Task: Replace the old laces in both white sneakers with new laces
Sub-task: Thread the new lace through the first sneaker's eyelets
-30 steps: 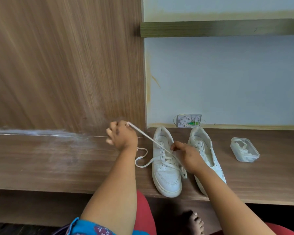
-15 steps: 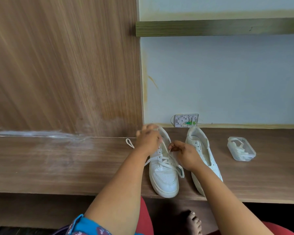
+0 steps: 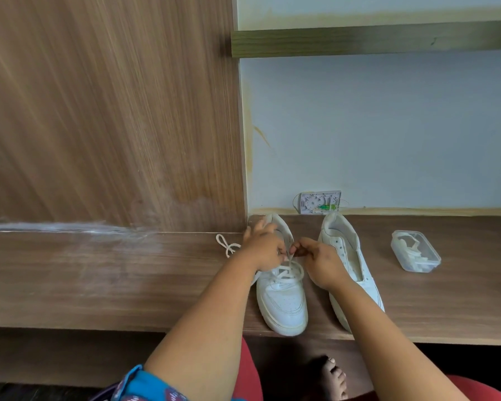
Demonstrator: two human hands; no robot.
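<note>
Two white sneakers stand side by side on the worktop (image 3: 128, 285), toes toward you: the left sneaker (image 3: 282, 299) still partly laced, the right sneaker (image 3: 350, 256) showing bare eyelets. Your left hand (image 3: 262, 248) and right hand (image 3: 320, 263) meet over the left sneaker's tongue, both pinching the one lace (image 3: 290, 270) between fingertips. A loose loop of that lace lies on the worktop just left of the left sneaker. One clear plastic box (image 3: 415, 254) holding white laces sits well to the right of the right sneaker.
</note>
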